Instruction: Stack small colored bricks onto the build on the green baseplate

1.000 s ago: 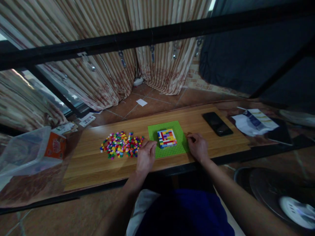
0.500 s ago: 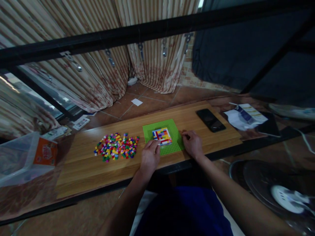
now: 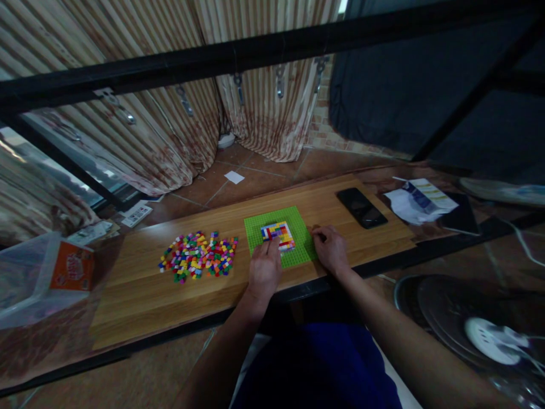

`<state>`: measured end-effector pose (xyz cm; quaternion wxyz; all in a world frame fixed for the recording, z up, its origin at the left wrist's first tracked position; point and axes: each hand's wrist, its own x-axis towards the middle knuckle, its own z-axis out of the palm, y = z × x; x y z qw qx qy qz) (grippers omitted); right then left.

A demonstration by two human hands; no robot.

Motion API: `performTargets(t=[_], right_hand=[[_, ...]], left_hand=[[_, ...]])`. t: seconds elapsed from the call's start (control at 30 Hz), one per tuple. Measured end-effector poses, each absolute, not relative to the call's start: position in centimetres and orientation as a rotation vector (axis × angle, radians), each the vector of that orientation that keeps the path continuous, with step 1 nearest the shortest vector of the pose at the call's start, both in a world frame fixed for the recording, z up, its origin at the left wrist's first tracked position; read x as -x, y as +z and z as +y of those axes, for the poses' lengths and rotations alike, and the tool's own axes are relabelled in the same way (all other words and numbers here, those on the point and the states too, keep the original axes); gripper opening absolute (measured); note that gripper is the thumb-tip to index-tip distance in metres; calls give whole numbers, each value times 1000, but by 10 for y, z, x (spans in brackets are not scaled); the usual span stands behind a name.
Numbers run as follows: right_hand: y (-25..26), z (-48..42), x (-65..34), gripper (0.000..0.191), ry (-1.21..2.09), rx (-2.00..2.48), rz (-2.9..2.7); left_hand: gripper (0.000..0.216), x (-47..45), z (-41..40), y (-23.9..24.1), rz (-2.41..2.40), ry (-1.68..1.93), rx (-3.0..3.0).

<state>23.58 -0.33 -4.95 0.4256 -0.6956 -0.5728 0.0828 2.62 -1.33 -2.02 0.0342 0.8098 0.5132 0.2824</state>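
Observation:
On the wooden board lies a green studded baseplate [image 3: 254, 222]. Near its middle is a flat patch of small multicoloured building bricks [image 3: 279, 232] with white along part of its border. My left hand [image 3: 264, 268] reaches over the near left part of that patch, fingers pressed together; whatever they hold, if anything, is hidden. Beside the baseplate's right edge rests my right hand [image 3: 330, 249], its fingers curled in a closed shape. Nothing can be made out between them. A pile of loose coloured bricks [image 3: 198, 255] is spread left of the baseplate.
A black phone [image 3: 361, 208] lies on the wooden board [image 3: 140, 295] at the right. Beyond it are crumpled papers [image 3: 419, 201]. A clear plastic bin [image 3: 25, 278] with an orange label stands at the far left. A dark metal bar [image 3: 255, 54] crosses above.
My left hand has moved slightly right and forward over the brick patch, covering more of it. The right hand stays by the baseplate's edge. The whole view has shifted a little.

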Motion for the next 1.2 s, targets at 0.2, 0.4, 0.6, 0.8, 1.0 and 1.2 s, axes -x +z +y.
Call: performTargets(t=[0.2, 0.4, 0.6, 0.8, 1.0, 1.2], right_hand=[[-49, -4, -236, 25, 219, 1752, -1422], [-50, -4, -236, 25, 225, 1732, -1414], [-52, -4, -237, 24, 220, 1732, -1415], [-51, -5, -237, 25, 206, 1730, -1435], [-52, -6, -238, 25, 227, 1734, -1436], [-54, -5, -239, 24, 189, 1737, -1462]], left_hand=[[35, -26, -14, -18, 1573, 949, -2357], [33, -25, -21, -24, 1576, 1093, -2277], [22, -22, -23, -28, 1498, 1147, -2355], [24, -19, -22, -37, 1432, 1132, -2447], [26, -21, -22, -40, 1429, 1055, -2518], [26, -23, -18, -35, 1422, 937, -2517]])
